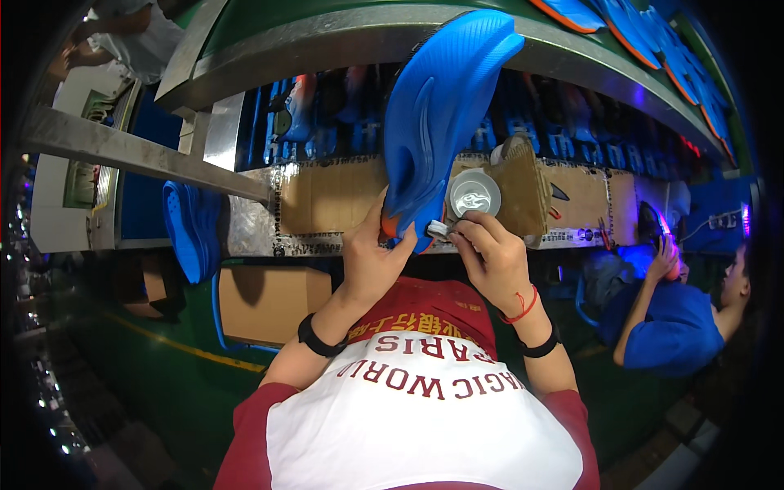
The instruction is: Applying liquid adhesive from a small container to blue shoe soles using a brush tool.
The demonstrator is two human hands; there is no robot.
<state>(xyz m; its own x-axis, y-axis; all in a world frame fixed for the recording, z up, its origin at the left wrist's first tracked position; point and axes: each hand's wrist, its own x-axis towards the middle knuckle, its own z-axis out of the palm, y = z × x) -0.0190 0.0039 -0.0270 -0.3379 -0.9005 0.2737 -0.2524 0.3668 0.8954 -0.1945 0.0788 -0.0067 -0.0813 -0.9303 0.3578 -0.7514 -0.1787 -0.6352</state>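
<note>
Head view: blue shoe sole rises upright above left hand.

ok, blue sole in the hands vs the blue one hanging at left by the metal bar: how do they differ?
The held sole stands up, lit bright blue, with an orange heel tip; the hanging sole droops in shadow, plain blue. The left hand grips the held sole's heel and the right hand works at it; nothing touches the hanging sole. Both are blue shoe soles.

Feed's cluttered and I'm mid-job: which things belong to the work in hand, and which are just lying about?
In hand:
- blue shoe sole, left hand at its heel
- small white piece, in right hand
- round white tub, just above

Lying about:
- blue sole hanging left
- cardboard box below
- soles on upper conveyor
</note>
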